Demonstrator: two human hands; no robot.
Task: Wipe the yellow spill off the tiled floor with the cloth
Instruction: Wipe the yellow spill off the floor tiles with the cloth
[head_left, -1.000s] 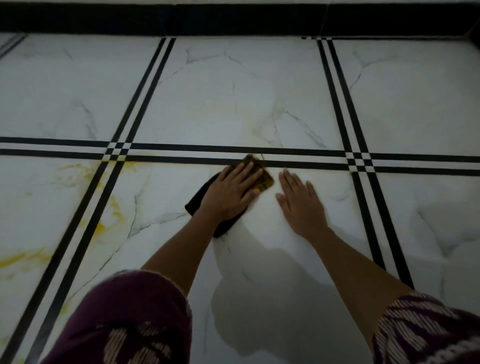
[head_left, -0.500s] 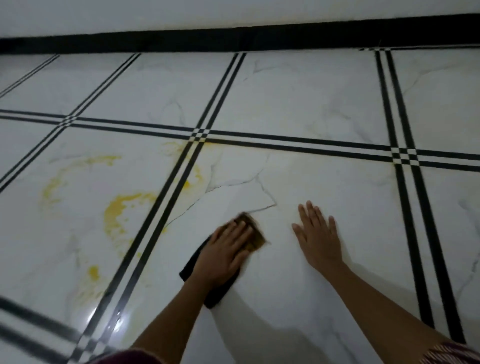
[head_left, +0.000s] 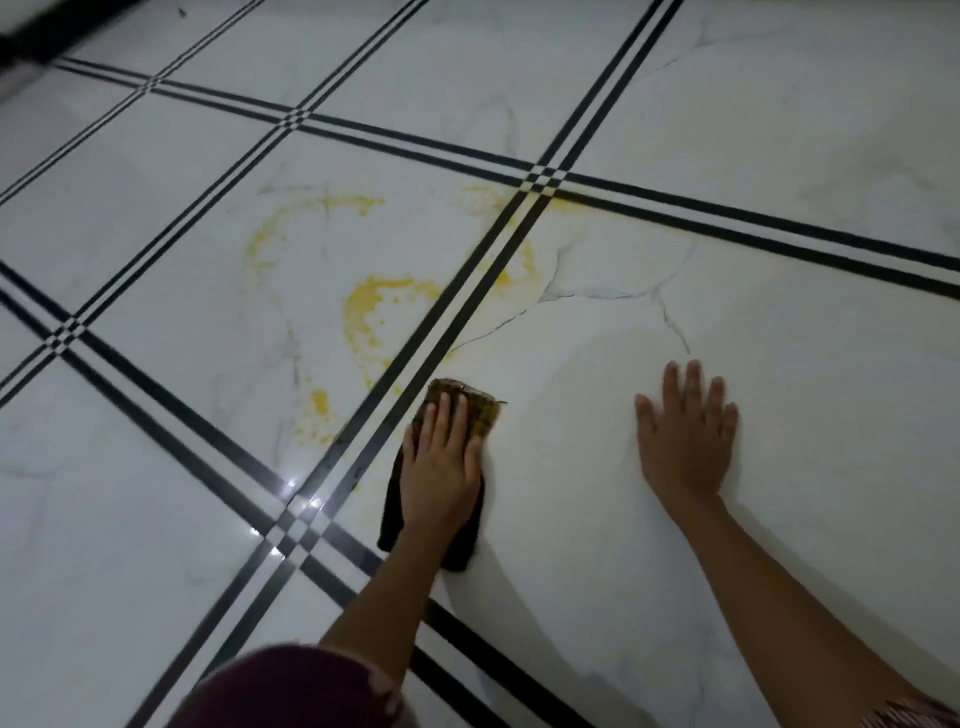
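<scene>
A dark cloth (head_left: 395, 506) with a yellow-stained front end lies flat on the white marbled floor, and my left hand (head_left: 441, 457) presses down on it with fingers together. The yellow spill (head_left: 369, 309) spreads in smears and a ring over the tile just left of and beyond the cloth, across a double black tile line (head_left: 457, 301). Smaller yellow spots (head_left: 319, 402) lie near the cloth's left side. My right hand (head_left: 685, 431) rests flat on the floor to the right, fingers spread, holding nothing.
White marbled tiles (head_left: 779, 389) with double black border lines run in a grid. A dark skirting strip (head_left: 52, 31) shows at the far top left. My knee in maroon fabric (head_left: 291, 691) fills the bottom edge. A light glare (head_left: 296, 499) sits on a line crossing.
The view has swung so the spill sits closer. My left hand with the cloth has slid left toward the double black line and the yellow smears. My right hand stays flat.
</scene>
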